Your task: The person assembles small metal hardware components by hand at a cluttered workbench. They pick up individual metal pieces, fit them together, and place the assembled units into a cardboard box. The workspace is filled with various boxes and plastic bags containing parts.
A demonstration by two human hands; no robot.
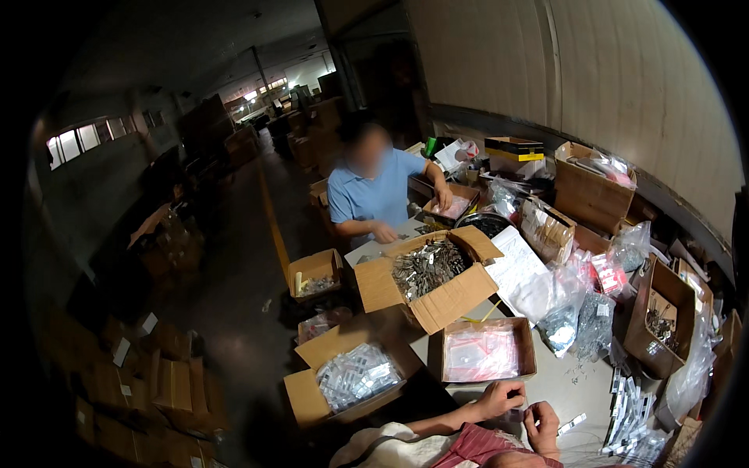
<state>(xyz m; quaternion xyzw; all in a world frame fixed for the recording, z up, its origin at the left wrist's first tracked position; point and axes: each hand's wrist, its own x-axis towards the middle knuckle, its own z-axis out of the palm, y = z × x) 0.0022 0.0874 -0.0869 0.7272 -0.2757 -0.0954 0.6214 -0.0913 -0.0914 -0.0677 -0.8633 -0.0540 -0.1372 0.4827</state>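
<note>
My left hand (499,398) is over the near edge of the table, its fingers curled and pinched. My right hand (543,427) is close beside it, also with bent fingers drawn together. A small pale, see-through scrap seems to lie between the two hands, too small to make out. Just beyond my left hand is a shallow cardboard box (528,351) of clear plastic bags with pink edges (482,352). A short silver metal piece (572,423) rests on the table right of my right hand.
A big open carton (445,299) of dark metal parts stands ahead; a carton of silver packets (359,378) is left. At right lie bagged hardware (562,324), stacked metal strips (626,409) and a carton (660,312). Across the table a person in a blue shirt (374,187) reaches into a box.
</note>
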